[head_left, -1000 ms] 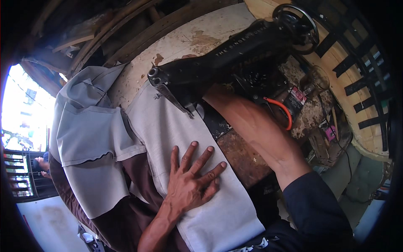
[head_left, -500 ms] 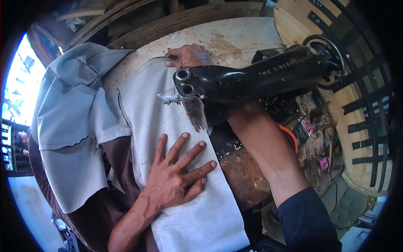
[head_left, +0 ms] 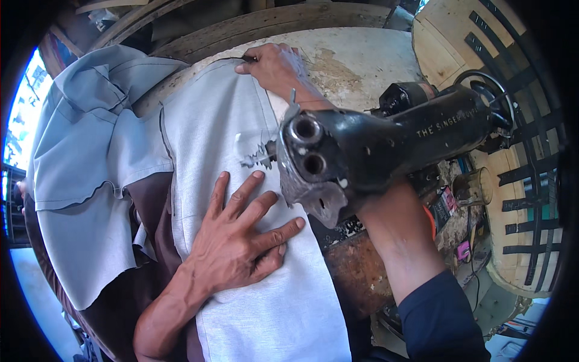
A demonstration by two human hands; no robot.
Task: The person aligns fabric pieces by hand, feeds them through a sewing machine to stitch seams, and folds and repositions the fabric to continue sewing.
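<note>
A long piece of light grey cloth [head_left: 274,320] lies under the black sewing machine [head_left: 392,136] and hangs toward me. My left hand [head_left: 238,244] rests flat on it with fingers spread, just left of and nearer than the machine's head. My right forearm passes beneath the machine's arm. Beyond it, my right hand [head_left: 278,67] has its thumb and fingers closed at the cloth's far edge, where the exact grip is partly hidden. The needle area is hidden by the machine's head.
More grey cloth [head_left: 78,223] is bunched at the left over dark brown fabric [head_left: 158,208]. The pale, worn tabletop [head_left: 362,51] extends behind the machine. On the right stand a glass jar [head_left: 473,186] and a wooden panel with black straps [head_left: 503,232]; a small pink item [head_left: 463,250] lies nearby.
The view has shifted, so the machine appears farther right and lower. My right hand has moved away from the machine's head along the cloth's far edge. My left hand stays flat on the cloth.
</note>
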